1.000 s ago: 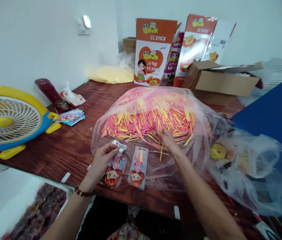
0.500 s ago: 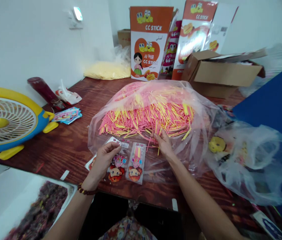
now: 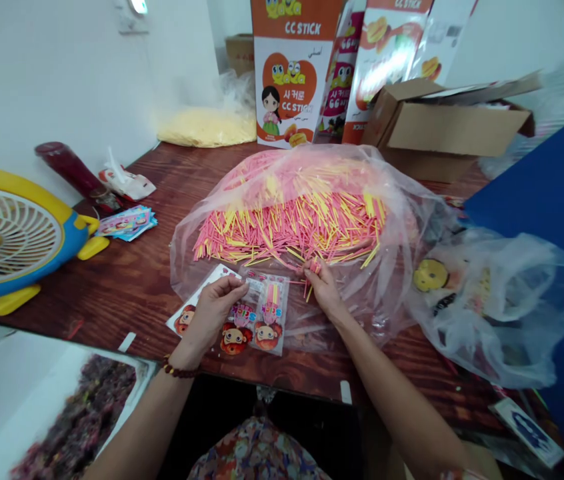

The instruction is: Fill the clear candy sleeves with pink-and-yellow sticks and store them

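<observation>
My left hand [image 3: 216, 305] pinches the top edge of a clear printed pouch [image 3: 236, 333] with a cartoon face on it. This pouch overlaps a second pouch [image 3: 268, 327], which has a few pink and yellow sticks inside. Partly under my left hand lies a white printed sheet or packet [image 3: 188, 312]. My right hand [image 3: 326, 288] is closed around a small bunch of thin candy sticks [image 3: 315, 267], pink and yellow, just in front of the large heap of loose sticks [image 3: 287, 227]. That heap rests in a big open transparent plastic bag [image 3: 362, 163].
A yellow and blue fan [image 3: 17, 233] stands left, near a dark red bottle [image 3: 69, 172], tissues [image 3: 129, 183] and blue packets [image 3: 129, 223]. Printed cartons [image 3: 287, 80] and an open cardboard box [image 3: 455, 137] are behind. A crumpled plastic bag [image 3: 502, 313] lies right; a white bin [image 3: 7, 387] is lower left.
My left hand has shifted right, bringing its pouch over the edge of the filled one. My right fingers have gathered sticks more tightly and drawn slightly back from the heap. The view has tilted down.
</observation>
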`<action>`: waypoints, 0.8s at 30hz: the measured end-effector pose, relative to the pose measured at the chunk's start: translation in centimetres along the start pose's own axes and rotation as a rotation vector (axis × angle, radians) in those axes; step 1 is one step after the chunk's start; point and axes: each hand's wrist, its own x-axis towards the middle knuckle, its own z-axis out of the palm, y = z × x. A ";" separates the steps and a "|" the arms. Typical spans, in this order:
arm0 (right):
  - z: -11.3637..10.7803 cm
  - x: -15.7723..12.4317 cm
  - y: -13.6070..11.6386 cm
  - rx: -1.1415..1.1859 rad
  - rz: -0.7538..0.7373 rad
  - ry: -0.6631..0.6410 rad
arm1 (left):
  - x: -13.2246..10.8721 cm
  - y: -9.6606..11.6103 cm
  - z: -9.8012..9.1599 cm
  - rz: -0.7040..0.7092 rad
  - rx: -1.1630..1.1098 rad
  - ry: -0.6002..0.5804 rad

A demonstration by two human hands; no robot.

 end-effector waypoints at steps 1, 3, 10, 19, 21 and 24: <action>0.1 0.0 0.1 -0.016 -0.006 -0.003 | 0.0 -0.1 0.1 0.001 0.009 -0.009; 0.1 0.0 0.1 -0.005 -0.016 -0.012 | 0.1 -0.2 0.2 0.009 0.024 -0.025; -0.7 -0.4 -5.3 0.161 -0.077 -0.126 | 0.2 -0.4 1.3 0.041 0.108 -0.077; 1.0 -2.2 -10.2 -0.434 -0.432 -0.516 | 0.0 -0.6 1.4 0.078 0.350 -0.187; 1.2 -2.5 -9.8 -0.460 -0.414 -0.535 | -0.3 -1.1 1.0 0.085 0.403 -0.203; 1.2 -3.0 -9.4 -0.393 -0.369 -0.555 | -0.7 -1.6 0.7 0.103 0.449 -0.225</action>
